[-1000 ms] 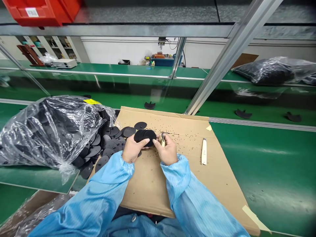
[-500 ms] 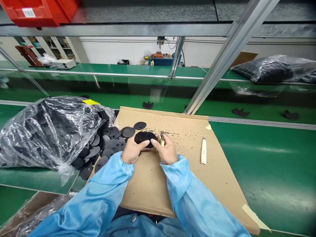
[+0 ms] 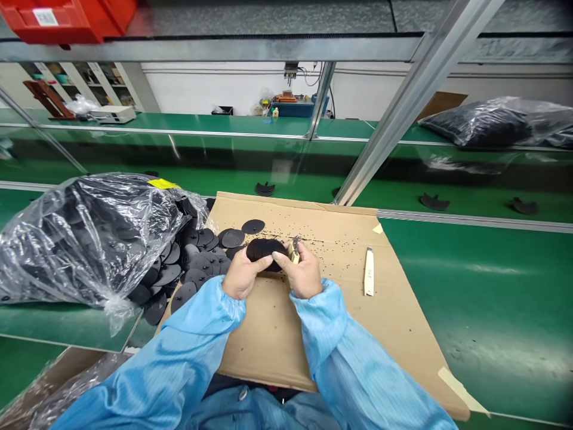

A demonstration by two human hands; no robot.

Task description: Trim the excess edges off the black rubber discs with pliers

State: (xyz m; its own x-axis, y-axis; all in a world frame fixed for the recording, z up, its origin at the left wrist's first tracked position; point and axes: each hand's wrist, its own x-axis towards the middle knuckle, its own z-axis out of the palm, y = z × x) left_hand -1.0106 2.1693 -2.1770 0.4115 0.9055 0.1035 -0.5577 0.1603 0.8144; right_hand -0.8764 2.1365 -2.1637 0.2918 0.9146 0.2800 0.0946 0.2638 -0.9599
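My left hand (image 3: 241, 273) is closed around a stack of black oval plastic discs (image 3: 264, 249), thumb lying along the near edge. My right hand (image 3: 303, 270) is closed too, its thumb against the right side of the stack. In its curled fingers sits a small hand tool (image 3: 294, 251) with a pale yellow handle and a dark metal tip; its exact kind is hard to make out. Both hands are over a brown cardboard sheet (image 3: 264, 334). Just left of them lie loose black discs (image 3: 233, 238), some with a small stub on the face.
A clear plastic bag (image 3: 89, 239) of black discs spills onto the sheet's left side. Dark crumbs are scattered over the cardboard. A cream-coloured strip with writing (image 3: 369, 272) lies at right. A slanted metal post (image 3: 416, 101) rises behind the sheet. Curved black parts (image 3: 434, 202) rest beyond.
The discs in my hands have shifted slightly and spread a little to the right. Both hands keep their hold, and the view has moved slightly.
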